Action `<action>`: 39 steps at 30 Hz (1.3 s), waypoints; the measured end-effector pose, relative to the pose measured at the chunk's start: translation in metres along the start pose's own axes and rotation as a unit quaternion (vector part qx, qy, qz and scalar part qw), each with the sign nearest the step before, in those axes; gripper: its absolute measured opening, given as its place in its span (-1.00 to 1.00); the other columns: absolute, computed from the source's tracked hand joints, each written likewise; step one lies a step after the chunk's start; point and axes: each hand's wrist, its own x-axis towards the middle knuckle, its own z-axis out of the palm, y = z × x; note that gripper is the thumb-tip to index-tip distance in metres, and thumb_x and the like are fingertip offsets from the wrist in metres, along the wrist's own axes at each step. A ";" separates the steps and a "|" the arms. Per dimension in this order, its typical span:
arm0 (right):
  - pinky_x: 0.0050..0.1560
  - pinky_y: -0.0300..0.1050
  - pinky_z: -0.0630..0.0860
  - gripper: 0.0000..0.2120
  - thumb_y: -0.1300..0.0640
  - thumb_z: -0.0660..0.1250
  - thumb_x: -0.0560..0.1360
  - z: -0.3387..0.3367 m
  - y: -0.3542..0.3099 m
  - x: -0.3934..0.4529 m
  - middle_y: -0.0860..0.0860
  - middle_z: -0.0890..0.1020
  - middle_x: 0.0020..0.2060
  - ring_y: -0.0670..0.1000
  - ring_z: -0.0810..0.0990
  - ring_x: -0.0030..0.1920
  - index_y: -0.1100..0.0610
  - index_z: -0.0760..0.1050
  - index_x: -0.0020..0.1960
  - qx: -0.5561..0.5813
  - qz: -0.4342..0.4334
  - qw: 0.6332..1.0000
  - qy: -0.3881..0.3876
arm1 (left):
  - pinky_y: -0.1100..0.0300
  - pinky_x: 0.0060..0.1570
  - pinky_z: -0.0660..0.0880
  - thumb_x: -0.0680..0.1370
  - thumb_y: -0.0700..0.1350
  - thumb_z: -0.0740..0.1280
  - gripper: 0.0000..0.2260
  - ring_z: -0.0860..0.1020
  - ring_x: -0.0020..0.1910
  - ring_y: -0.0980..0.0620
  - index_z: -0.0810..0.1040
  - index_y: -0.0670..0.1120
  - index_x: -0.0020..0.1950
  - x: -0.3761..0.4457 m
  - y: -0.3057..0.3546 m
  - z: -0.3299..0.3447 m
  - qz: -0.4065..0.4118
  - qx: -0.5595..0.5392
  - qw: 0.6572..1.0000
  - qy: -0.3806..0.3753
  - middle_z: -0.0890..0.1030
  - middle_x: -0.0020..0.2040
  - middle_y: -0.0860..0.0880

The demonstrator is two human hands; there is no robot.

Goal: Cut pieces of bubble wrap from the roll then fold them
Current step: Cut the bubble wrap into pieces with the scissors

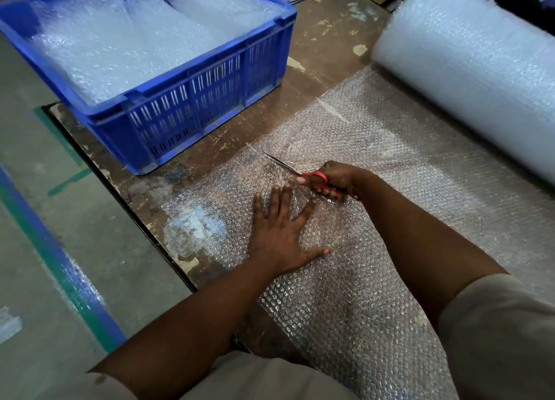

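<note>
While your right hand (336,179) gripped red scissors (303,177), blades slightly parted over unrolled bubble wrap sheet (375,165), your left hand (282,234) lay flat, fingers spread, pinning sheet taut beside cut line. Roll (468,78) sat right; folded pieces filled blue crate (192,111), within reach.

Crate (186,120) far left on table (324,39); roll (468,78) far right; unrolled sheet (390,165) between, nearer.
</note>
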 end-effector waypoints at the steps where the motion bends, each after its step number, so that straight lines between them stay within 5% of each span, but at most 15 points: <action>1: -0.45 -0.23 0.33 -0.49 -0.25 0.63 0.37 0.001 -0.001 -0.001 0.05 0.48 -0.52 -0.02 0.35 -0.55 0.11 0.53 -0.40 0.001 -0.002 1.000 0.001 | -0.50 0.50 -0.33 0.41 0.73 -0.22 -0.01 -0.48 0.62 -0.33 -0.42 0.23 0.67 0.000 0.000 0.000 0.000 0.001 1.000 -0.003 -0.49 0.64 -0.26; 6: -0.50 -0.27 0.35 -0.55 -0.14 0.64 0.41 0.004 -0.008 -0.001 0.02 0.48 -0.54 -0.06 0.35 -0.57 0.18 0.55 -0.33 0.012 -0.013 1.000 -0.009 | -0.49 0.50 -0.35 0.41 0.73 -0.22 -0.01 -0.47 0.62 -0.34 -0.42 0.24 0.67 0.000 0.000 -0.001 -0.005 0.001 1.000 -0.010 -0.46 0.65 -0.27; 23: -0.48 -0.26 0.33 -0.46 -0.32 0.64 0.28 0.013 -0.028 0.012 0.04 0.51 -0.50 -0.05 0.37 -0.55 0.13 0.55 -0.36 -0.021 -0.020 1.000 0.001 | -0.48 0.51 -0.35 0.42 0.72 -0.20 -0.04 -0.47 0.63 -0.33 -0.36 0.27 0.69 -0.001 -0.001 -0.002 -0.001 -0.008 1.000 -0.004 -0.41 0.67 -0.27; 39: -0.54 -0.28 0.31 -0.50 -0.19 0.64 0.40 0.018 -0.043 0.022 0.01 0.49 -0.56 -0.07 0.35 -0.60 0.15 0.52 -0.38 0.002 -0.017 1.000 -0.002 | -0.49 0.50 -0.33 0.40 0.73 -0.22 -0.01 -0.45 0.64 -0.34 -0.33 0.25 0.70 -0.001 -0.001 -0.004 0.002 -0.002 1.000 -0.010 -0.40 0.68 -0.26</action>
